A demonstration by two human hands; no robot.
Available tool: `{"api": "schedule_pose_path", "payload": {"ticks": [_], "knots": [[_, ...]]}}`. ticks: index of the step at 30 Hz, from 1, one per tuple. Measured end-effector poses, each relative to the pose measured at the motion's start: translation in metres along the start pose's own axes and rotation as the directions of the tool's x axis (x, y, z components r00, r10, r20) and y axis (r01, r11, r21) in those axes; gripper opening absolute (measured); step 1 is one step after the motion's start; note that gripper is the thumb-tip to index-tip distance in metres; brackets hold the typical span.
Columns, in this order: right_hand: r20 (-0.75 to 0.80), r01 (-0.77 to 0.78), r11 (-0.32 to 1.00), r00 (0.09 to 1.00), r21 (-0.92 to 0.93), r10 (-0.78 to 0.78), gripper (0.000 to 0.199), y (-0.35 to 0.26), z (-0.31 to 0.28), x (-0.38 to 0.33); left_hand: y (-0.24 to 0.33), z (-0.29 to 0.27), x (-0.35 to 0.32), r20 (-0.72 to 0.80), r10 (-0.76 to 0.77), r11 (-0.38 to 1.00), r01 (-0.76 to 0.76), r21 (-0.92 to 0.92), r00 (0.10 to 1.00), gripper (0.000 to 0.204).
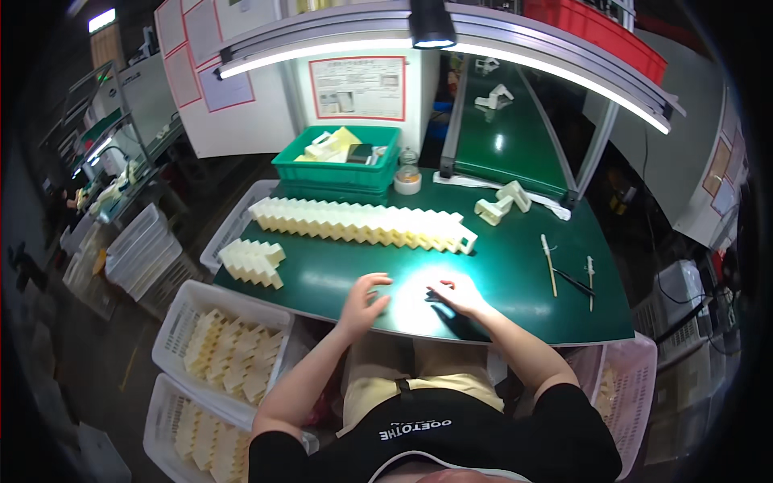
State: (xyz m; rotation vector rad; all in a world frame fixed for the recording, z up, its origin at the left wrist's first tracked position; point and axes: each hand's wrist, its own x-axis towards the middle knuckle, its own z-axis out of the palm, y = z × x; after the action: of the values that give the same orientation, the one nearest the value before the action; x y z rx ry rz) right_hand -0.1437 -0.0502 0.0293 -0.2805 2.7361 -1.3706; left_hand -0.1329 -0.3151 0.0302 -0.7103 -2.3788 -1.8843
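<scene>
Over the brightly lit near part of the green table (pixel 499 258), my left hand (pixel 366 304) is open and empty, its thumb and fingers apart. My right hand (pixel 458 295) is close by, fingers pointing left and apart, with dark shadow beneath them; nothing shows in its grasp. Beyond both hands lies a long row of nested cream plastic parts (pixel 362 222) with zigzag edges. A shorter row of such parts (pixel 253 262) lies at the left. Two joined-looking cream bracket parts (pixel 502 203) rest at the back right.
Thin sticks with white tips (pixel 552 267) and a black pen-like tool (pixel 574 282) lie at the right. A green bin (pixel 334 169) and a small clear bottle (pixel 408 175) stand behind. White crates (pixel 173 338) hold cream parts at left. A conveyor (pixel 511 137) meets the table; a lamp bar hangs overhead.
</scene>
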Motion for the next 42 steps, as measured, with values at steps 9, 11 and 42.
{"api": "schedule_pose_path", "payload": {"ticks": [9,11,42], "knots": [[-0.137,0.066,0.832,0.990,0.550,0.012,0.017,0.076,-0.058,-0.033,-0.066,0.130,0.110,-0.046,0.063,0.998,-0.062,0.029,0.997,0.061],[-0.147,0.076,0.855,0.989,0.513,0.001,0.016,0.081,-0.054,-0.032,-0.071,0.139,0.117,-0.057,0.072,0.997,-0.071,0.029,0.996,0.061],[-0.255,0.053,0.926,0.966,0.373,0.047,0.022,0.005,-0.020,-0.174,0.039,0.154,0.103,-0.112,0.168,0.892,-0.200,-0.405,0.979,0.053]]}}
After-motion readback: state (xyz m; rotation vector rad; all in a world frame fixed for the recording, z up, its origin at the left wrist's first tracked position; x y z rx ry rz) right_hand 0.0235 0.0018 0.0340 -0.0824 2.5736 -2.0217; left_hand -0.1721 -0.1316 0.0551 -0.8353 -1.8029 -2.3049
